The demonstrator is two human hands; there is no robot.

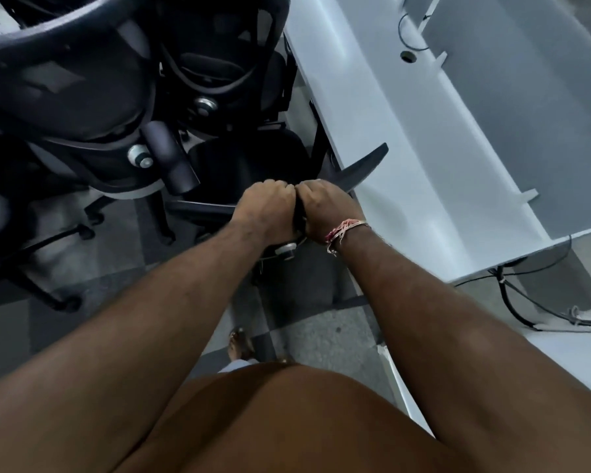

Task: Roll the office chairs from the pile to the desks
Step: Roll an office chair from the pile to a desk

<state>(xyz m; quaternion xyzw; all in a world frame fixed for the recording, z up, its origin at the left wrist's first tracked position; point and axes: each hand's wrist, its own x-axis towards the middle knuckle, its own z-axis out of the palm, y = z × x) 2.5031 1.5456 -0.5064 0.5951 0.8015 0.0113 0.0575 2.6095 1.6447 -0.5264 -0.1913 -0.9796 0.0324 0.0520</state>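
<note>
Now both fists — left hand (pixel 266 208), right hand (pixel 325 206) — grip the chair (pixel 249 162); steer it right toward the desk (pixel 406 158) — clear of the pile (pixel 82 80)

Black office chair (pixel 249 165) beside the white desk (pixel 406 138), more black chairs (pixel 93 83) piled behind.

The scene was dim and cool-toned, with soft, even light from above and no hard shadows. The white counter (pixel 406 158) was the brightest area and carried a pale sheen near its top end. The stacked black chairs (pixel 116 80) sank into near-black, their detail mostly lost. Motion blur softened the whole frame, strongest toward the upper corners. Wide-angle distortion bowed the counter's straight edges and stretched the forearms (pixel 151 319) at the bottom.
</note>
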